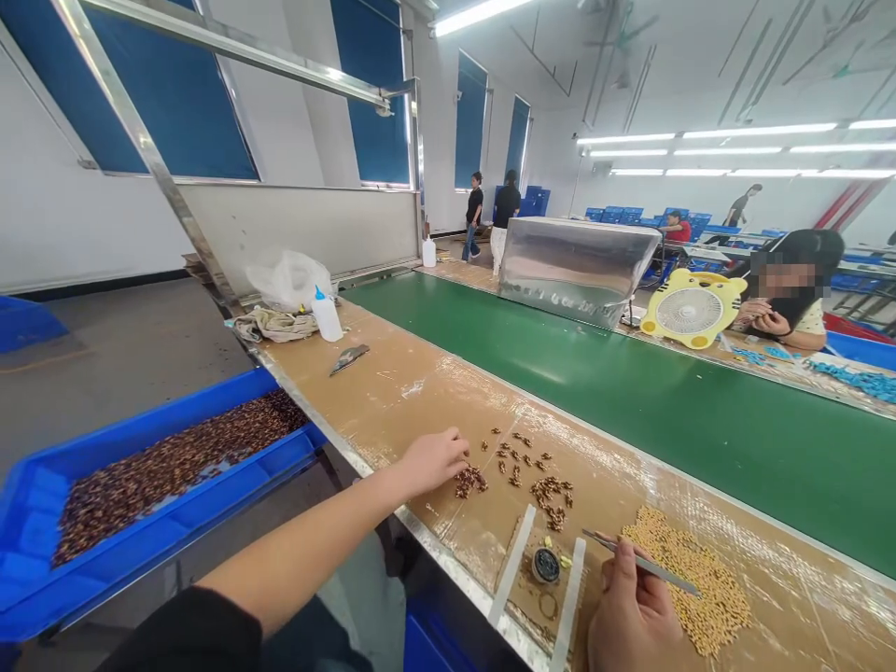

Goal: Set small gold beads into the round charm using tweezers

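Note:
My left hand (438, 462) rests on the bench beside a small pile of shiny brown pieces (470, 482). Its fingers are bent and close together; whatever may be between the fingertips is hidden. Metal tweezers (668, 574) are held in my right hand (634, 611), between thumb and fingers, with the tips pointing left. Left of the tweezers lies a small round black dish (546, 565) between two white tape strips (570, 607). A ring-shaped mark or band (548, 606) is below it. Several brown pieces (553, 499) lie beyond the dish. Many small yellow pieces (690, 579) spread beside my right hand.
A green conveyor belt (518, 341) runs behind the brown-covered bench (413, 397). A blue tray (168, 476) of brown pieces stands left. On the bench are a white bottle (327, 315) and cloth (276, 324). Across the belt, a person sits behind a yellow fan (693, 308).

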`<action>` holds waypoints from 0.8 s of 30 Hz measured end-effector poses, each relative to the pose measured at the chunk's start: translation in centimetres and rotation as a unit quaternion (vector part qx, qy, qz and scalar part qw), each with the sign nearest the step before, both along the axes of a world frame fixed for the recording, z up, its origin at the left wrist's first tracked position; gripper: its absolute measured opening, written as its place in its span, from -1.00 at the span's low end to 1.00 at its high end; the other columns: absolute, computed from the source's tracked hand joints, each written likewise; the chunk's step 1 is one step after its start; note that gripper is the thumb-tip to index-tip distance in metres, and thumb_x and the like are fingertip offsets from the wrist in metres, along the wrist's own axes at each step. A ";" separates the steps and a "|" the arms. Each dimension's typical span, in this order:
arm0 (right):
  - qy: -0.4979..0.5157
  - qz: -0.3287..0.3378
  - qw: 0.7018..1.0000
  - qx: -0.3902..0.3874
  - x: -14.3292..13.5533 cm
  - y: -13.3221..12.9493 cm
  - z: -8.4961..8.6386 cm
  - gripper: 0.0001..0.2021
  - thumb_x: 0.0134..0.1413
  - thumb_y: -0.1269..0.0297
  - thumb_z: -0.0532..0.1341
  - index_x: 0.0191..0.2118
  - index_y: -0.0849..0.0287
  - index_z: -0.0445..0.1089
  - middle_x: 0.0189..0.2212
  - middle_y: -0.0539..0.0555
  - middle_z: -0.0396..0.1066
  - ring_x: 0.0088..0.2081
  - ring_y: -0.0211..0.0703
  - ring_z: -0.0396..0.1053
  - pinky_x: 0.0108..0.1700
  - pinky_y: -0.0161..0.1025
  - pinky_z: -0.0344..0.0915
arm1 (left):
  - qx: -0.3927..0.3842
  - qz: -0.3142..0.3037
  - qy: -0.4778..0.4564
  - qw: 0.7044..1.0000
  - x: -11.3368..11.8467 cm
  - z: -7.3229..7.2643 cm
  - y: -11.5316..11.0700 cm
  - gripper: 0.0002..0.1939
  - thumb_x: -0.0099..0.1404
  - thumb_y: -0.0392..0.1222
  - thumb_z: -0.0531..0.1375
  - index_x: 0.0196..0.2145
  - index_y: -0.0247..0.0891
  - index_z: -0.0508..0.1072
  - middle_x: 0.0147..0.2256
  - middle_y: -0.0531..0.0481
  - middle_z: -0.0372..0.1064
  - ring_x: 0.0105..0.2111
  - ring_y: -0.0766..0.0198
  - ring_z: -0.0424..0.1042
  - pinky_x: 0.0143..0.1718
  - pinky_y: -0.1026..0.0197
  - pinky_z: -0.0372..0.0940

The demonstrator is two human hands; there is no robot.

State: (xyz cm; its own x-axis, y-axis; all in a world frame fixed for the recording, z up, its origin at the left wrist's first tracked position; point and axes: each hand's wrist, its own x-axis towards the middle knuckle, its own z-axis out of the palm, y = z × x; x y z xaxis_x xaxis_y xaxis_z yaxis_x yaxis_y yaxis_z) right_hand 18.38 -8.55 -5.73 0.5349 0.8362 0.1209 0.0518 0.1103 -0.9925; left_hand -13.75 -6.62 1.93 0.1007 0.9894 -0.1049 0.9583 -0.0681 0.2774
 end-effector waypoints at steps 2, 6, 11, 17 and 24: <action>0.033 -0.017 0.999 -0.020 -0.5 -0.1 0.9 -0.50 0.00 -0.35 0.41 -0.37 0.01 0.43 -0.54 0.04 0.42 -0.48 -0.02 0.34 -0.43 -0.07 0.24 | -0.010 -0.004 -0.014 1.000 -0.5 -0.3 -0.2 -0.73 0.56 -0.08 0.21 0.11 -0.08 0.61 0.14 -0.11 0.54 -0.02 0.06 0.63 0.02 0.12 0.40; 0.071 -0.029 0.996 -0.036 -1.1 0.0 1.9 -0.47 -0.09 -0.35 0.46 -0.37 0.03 0.42 -0.53 0.01 0.40 -0.47 -0.09 0.30 -0.46 -0.12 0.24 | -0.024 -0.033 -0.035 0.999 -1.0 -1.1 0.3 -0.73 0.52 -0.16 0.25 0.10 -0.09 0.63 0.12 -0.11 0.58 0.02 0.04 0.62 0.03 0.12 0.40; 0.056 -0.060 0.995 -0.058 -0.8 0.1 1.8 -0.32 -0.24 -0.45 0.47 -0.24 0.08 0.52 -0.48 0.04 0.44 -0.41 -0.07 0.35 -0.40 -0.11 0.31 | -0.037 -0.096 -0.047 0.994 -1.4 -1.5 1.9 -0.80 0.50 -0.23 0.27 0.03 -0.17 0.62 0.09 -0.14 0.61 0.09 0.00 0.61 0.08 0.11 0.38; -0.029 -0.099 0.992 -0.075 -0.1 -0.2 2.2 -0.39 -0.23 -0.38 0.45 -0.24 0.06 0.57 -0.40 0.12 0.52 -0.33 0.05 0.42 -0.30 -0.03 0.37 | -0.068 -0.170 -0.077 0.980 -2.2 -1.5 4.4 -0.90 0.44 -0.21 0.36 -0.09 -0.15 0.60 0.02 -0.07 0.65 0.05 0.05 0.60 0.00 0.16 0.35; -0.028 -0.126 0.992 -0.007 1.4 0.7 0.2 -0.47 -0.06 -0.31 0.48 -0.24 0.07 0.56 -0.49 0.02 0.46 -0.45 -0.05 0.35 -0.40 -0.09 0.26 | -0.068 -0.178 -0.178 0.965 -3.1 -2.9 5.9 -0.87 0.33 -0.18 0.47 -0.22 -0.18 0.60 -0.19 0.03 0.68 -0.19 0.18 0.61 -0.26 0.26 0.23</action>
